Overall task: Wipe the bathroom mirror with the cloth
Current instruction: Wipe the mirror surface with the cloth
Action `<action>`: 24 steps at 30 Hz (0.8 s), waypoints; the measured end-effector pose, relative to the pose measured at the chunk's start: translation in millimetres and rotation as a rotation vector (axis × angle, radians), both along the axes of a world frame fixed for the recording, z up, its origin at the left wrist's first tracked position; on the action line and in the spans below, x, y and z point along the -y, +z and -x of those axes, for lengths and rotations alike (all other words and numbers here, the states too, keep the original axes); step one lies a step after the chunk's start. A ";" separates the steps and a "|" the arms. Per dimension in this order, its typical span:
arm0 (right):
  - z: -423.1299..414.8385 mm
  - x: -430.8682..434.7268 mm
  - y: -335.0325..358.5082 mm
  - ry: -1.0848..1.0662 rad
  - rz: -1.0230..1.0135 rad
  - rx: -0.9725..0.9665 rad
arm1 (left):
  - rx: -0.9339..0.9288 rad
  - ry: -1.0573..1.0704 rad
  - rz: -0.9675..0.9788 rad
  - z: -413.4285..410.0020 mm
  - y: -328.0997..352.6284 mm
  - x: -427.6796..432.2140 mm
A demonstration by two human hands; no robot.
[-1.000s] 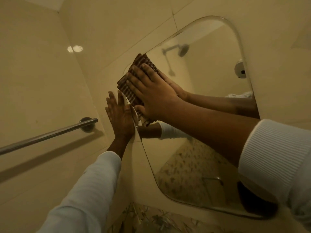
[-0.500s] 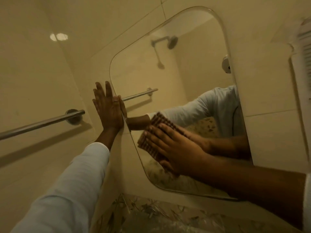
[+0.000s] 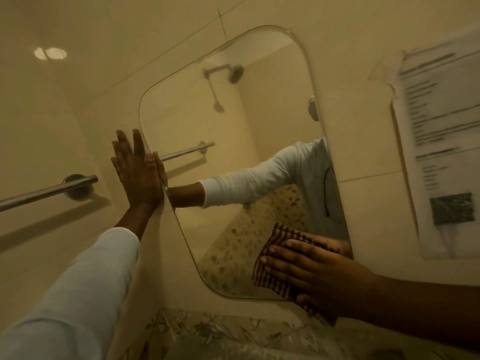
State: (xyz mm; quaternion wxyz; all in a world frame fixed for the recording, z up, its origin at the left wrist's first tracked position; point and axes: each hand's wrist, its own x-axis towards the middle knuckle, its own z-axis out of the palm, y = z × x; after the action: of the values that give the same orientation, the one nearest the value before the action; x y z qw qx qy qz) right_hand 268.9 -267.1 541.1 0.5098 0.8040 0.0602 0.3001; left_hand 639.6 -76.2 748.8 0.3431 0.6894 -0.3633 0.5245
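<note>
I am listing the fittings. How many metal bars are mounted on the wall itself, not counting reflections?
1. The metal bar is on the wall left of the mirror. Another shows only as a reflection; more may lie outside view.

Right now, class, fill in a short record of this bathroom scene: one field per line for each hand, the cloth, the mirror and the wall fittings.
Mirror: rounded corners, on the tiled wall
Cloth: brown striped, at the mirror's lower right corner
Right hand: presses the cloth flat against the mirror
Left hand: flat, fingers straight, on the wall at the mirror's left edge
Towel bar: metal, left of the mirror
Paper notice: right of the mirror, text blurred
</note>
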 end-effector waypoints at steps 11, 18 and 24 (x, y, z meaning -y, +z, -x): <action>50.1 17.6 90.4 -0.041 -0.341 0.462 | -0.025 -0.047 -0.044 3.6 -0.3 -6.8; 24.4 5.2 205.8 -0.106 -0.416 0.603 | -0.028 -0.042 -0.032 3.8 -0.5 -5.9; -3.0 -6.9 262.6 -0.112 -0.384 0.611 | -0.006 -0.026 -0.026 -4.9 -2.5 -5.5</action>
State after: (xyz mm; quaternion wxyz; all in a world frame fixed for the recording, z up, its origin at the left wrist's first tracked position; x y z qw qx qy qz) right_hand 271.9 -260.3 803.7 0.3595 0.7605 -0.1965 0.5038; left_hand 644.5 -70.7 746.3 0.3420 0.6906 -0.3780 0.5132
